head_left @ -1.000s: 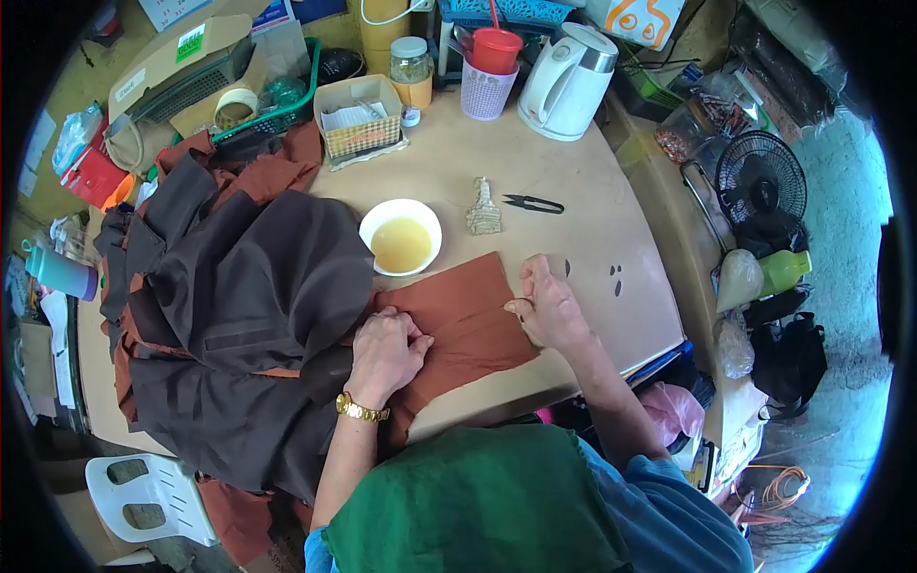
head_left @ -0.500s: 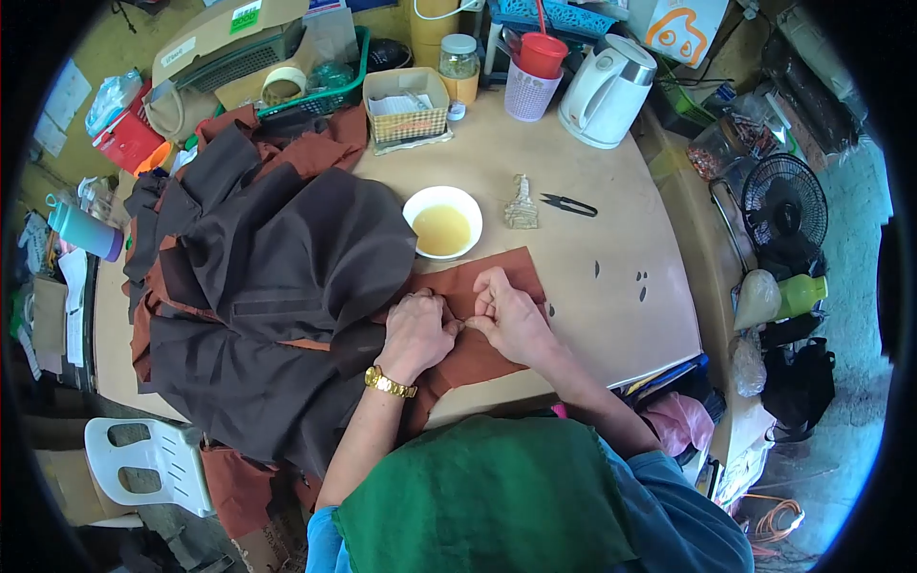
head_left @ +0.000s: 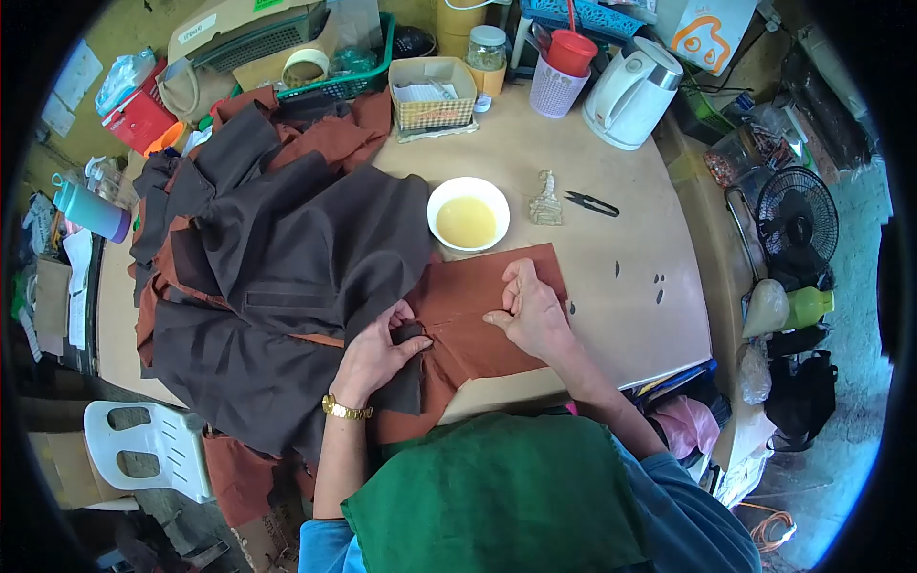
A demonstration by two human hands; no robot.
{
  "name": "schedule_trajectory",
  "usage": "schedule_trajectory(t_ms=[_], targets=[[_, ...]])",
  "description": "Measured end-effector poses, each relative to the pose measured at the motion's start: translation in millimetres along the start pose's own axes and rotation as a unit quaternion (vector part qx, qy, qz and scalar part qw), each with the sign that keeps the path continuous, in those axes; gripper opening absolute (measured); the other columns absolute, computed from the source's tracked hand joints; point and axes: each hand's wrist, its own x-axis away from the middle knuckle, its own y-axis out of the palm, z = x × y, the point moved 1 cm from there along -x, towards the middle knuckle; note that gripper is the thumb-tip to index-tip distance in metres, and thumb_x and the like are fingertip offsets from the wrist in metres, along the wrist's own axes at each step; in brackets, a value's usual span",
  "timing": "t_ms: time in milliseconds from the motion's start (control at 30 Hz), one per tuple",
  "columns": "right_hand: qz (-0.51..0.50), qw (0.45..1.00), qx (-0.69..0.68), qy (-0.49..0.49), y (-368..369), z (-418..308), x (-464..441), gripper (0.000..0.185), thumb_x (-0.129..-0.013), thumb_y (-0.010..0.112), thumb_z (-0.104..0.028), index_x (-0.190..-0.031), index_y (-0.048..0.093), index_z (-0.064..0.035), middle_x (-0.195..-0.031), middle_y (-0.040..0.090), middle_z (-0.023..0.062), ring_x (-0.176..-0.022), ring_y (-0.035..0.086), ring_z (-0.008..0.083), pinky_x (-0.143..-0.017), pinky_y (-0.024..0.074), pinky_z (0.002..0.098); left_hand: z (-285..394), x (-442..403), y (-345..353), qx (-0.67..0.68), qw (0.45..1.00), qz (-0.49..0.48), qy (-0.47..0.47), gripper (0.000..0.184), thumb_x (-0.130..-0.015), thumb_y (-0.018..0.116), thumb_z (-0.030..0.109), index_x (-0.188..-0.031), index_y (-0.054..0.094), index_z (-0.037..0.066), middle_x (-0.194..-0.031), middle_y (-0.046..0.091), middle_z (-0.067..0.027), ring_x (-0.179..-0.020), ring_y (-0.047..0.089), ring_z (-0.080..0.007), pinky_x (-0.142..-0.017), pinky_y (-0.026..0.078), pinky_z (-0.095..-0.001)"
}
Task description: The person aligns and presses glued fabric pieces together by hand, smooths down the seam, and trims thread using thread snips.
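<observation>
My left hand [head_left: 374, 355], with a gold watch at the wrist, pinches an edge of the dark brown garment [head_left: 287, 248] where it meets the rust-coloured cloth [head_left: 468, 301]. Over the right part of that cloth is my right hand [head_left: 531, 310], its fingers curled with thumb and fingertips near each other; anything between them is too small to make out. A white bowl [head_left: 468, 215] of yellowish liquid stands just behind the cloth. To its right lie a small beige bundle [head_left: 545, 199] and black thread snips [head_left: 592, 203].
At the table's back are a woven basket [head_left: 433, 95], a glass jar [head_left: 486, 50], a lilac cup [head_left: 557, 88] and a white kettle [head_left: 632, 94]. A black fan [head_left: 798, 212] is at the right. A white plastic chair [head_left: 148, 449] stands at lower left.
The view has shifted, so the table's objects appear further right. My right hand came in to my left, then moved back right. My left hand now lifts a dark edge of the garment.
</observation>
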Motion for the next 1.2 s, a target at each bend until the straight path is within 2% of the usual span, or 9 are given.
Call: schedule_trajectory(t_ms=[67,200,367,467,567,667,1000,1067,1200], targets=[[0.035,0.999,0.024,-0.027,4,1,1,0.065,-0.075,0.092,-0.009,-0.116,0.042,-0.0054,-0.074,0.053,0.0045,-0.064,0.056,0.018,-0.063,0.0499,0.0357,5,5,0,0.004,1.0,-0.01,0.006,0.044,-0.085,0.084,0.026,-0.115,0.063,0.003,-0.1,0.068,-0.0125,-0.088,0.063,-0.025,-0.084,0.053,-0.038],[0.057,0.995,0.054,-0.058,11,2,1,0.069,-0.074,0.093,-0.013,-0.118,0.042,-0.0054,-0.073,0.052,0.006,-0.064,0.057,0.0215,-0.063,0.0502,0.0387,13,-2,5,0.065,0.996,-0.054,0.006,0.037,-0.088,0.081,0.027,-0.111,0.068,0.002,-0.1,0.071,-0.0139,-0.089,0.068,-0.0279,-0.085,0.054,-0.0374],[0.079,0.99,0.087,-0.076,15,2,1,0.076,-0.074,0.094,-0.018,-0.127,0.041,-0.0042,-0.072,0.052,0.0062,-0.064,0.057,0.0241,-0.064,0.0504,0.0412,28,-10,34,0.0,0.995,0.042,0.091,0.021,-0.089,0.078,0.023,-0.096,0.075,0.003,-0.096,0.069,-0.0169,-0.084,0.068,-0.0373,-0.076,0.053,-0.0446],[0.09,0.985,0.101,-0.11,19,9,1,0.079,-0.074,0.094,-0.019,-0.129,0.04,-0.0037,-0.072,0.051,0.0063,-0.066,0.057,0.0242,-0.065,0.0508,0.0406,28,-12,34,-0.018,0.998,0.031,0.052,0.021,-0.091,0.077,0.022,-0.095,0.073,0.003,-0.094,0.068,-0.0165,-0.082,0.067,-0.0382,-0.076,0.053,-0.0459],[0.028,0.996,0.074,-0.044,12,-3,2,0.078,-0.079,0.09,-0.019,-0.132,0.035,-0.0039,-0.083,0.059,0.014,-0.087,0.063,0.0382,-0.082,0.0507,0.0493,30,-12,30,-0.03,0.999,0.008,0.02,0.022,-0.091,0.076,0.023,-0.097,0.072,0.003,-0.096,0.068,-0.0164,-0.084,0.068,-0.0387,-0.075,0.053,-0.0458],[0.1,0.982,0.106,-0.117,20,6,1,0.08,-0.074,0.094,-0.021,-0.13,0.04,-0.0037,-0.074,0.051,0.0066,-0.069,0.057,0.0244,-0.069,0.0511,0.0411,31,-10,26,-0.045,0.999,-0.005,0.03,0.023,-0.09,0.078,0.023,-0.099,0.07,0.003,-0.097,0.069,-0.0164,-0.087,0.069,-0.0366,-0.078,0.054,-0.0447],[0.099,0.985,0.099,-0.1,19,1,2,0.085,-0.069,0.097,-0.022,-0.129,0.04,-0.0036,-0.075,0.049,0.006,-0.071,0.055,0.0242,-0.07,0.051,0.0408,9,0,3,0.004,0.999,0.015,0.034,0.046,-0.081,0.086,0.02,-0.119,0.066,0.004,-0.106,0.072,-0.0164,-0.104,0.068,-0.0355,-0.089,0.054,-0.042],[0.036,0.995,0.08,-0.04,17,-2,2,0.086,-0.073,0.094,-0.021,-0.133,0.035,-0.0037,-0.11,0.062,0.0272,-0.107,0.062,0.0467,-0.092,0.0512,0.0515,27,-2,-6,-0.068,0.993,0.03,0.091,0.043,-0.079,0.086,0.017,-0.117,0.069,0.003,-0.106,0.072,-0.0155,-0.102,0.068,-0.035,-0.088,0.054,-0.0426],[0.037,0.996,0.072,-0.044,16,-2,3,0.086,-0.073,0.094,-0.02,-0.134,0.035,-0.0038,-0.109,0.062,0.0267,-0.107,0.062,0.0462,-0.092,0.0511,0.0511,50,-5,11,-0.055,0.987,0.032,0.149,0.023,-0.079,0.082,0.01,-0.1,0.076,0.003,-0.097,0.07,-0.0125,-0.093,0.068,-0.0323,-0.085,0.055,-0.0434]])
